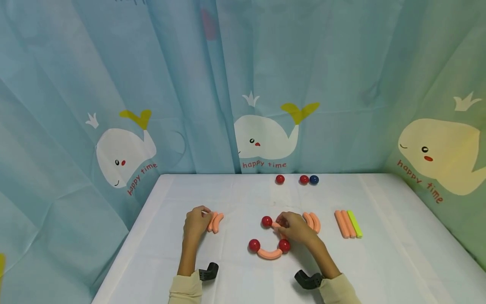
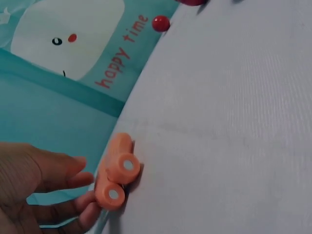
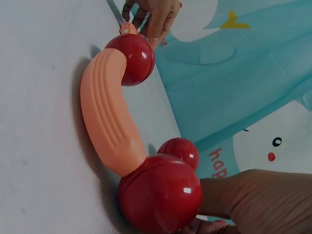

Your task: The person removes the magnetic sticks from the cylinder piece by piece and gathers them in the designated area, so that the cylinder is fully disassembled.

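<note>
In the head view, my left hand (image 1: 196, 221) is beside two curved orange rods (image 1: 218, 223). The left wrist view shows its fingertips (image 2: 87, 207) against the side of these rods, which have pale discs in their ends. My right hand (image 1: 295, 227) pinches another curved orange rod (image 1: 276, 225), partly hidden by its fingers, near a red ball (image 1: 267, 221). In front, a curved orange rod (image 1: 270, 254) joins a left red ball (image 1: 254, 245) to a right red ball (image 1: 284, 245). From the right wrist, the nearest red ball (image 3: 161, 195) covers the right fingertips.
Two more curved rods (image 1: 311, 222) lie right of my right hand. Farther right are straight orange rods (image 1: 344, 223) and a lime green rod (image 1: 355, 223). Two red balls (image 1: 280, 179) and a blue ball (image 1: 314, 180) stand along the back edge, before a whale-print curtain (image 1: 341, 84).
</note>
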